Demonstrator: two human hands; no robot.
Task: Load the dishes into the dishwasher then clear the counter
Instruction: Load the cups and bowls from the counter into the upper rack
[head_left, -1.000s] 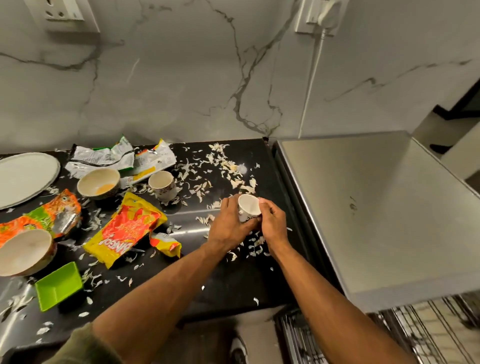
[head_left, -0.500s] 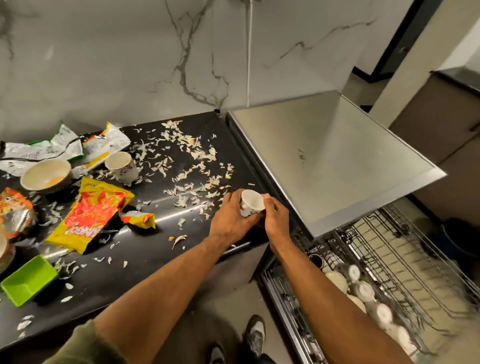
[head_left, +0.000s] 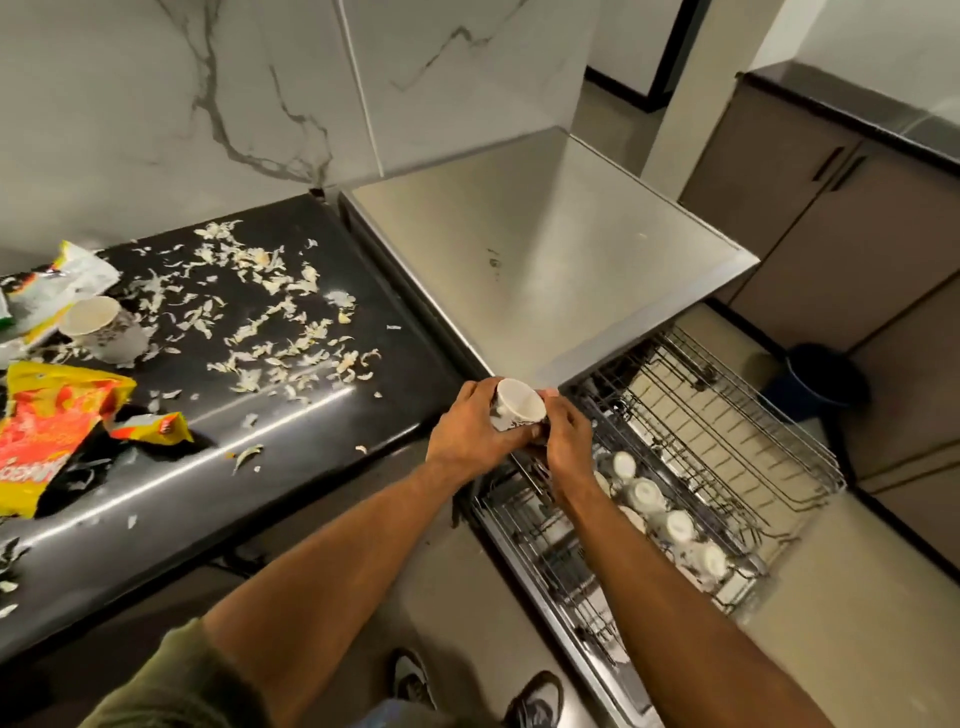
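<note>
A small white patterned cup (head_left: 517, 402) is held between both hands, its mouth tilted up and to the right. My left hand (head_left: 467, 434) grips it from the left and my right hand (head_left: 563, 439) from the right. The cup hangs just past the black counter's (head_left: 218, 483) right front corner, above the near end of the pulled-out wire dishwasher rack (head_left: 727, 467). Several white cups (head_left: 670, 525) stand upside down in a row in the rack. A second patterned cup (head_left: 101, 327) stands on the counter at the left.
The counter carries scattered pale peel scraps (head_left: 270, 312), a yellow-red snack packet (head_left: 47, 436), a small torn wrapper (head_left: 153, 428) and a white wrapper (head_left: 57, 275). The dishwasher's steel top (head_left: 545, 244) sits right of the counter. A dark bucket (head_left: 826, 379) stands beyond the rack. My shoes (head_left: 535, 701) are below.
Both hands carried the cup off the counter to the right and down toward the rack. My view swung right, bringing the rack and its cups into sight.
</note>
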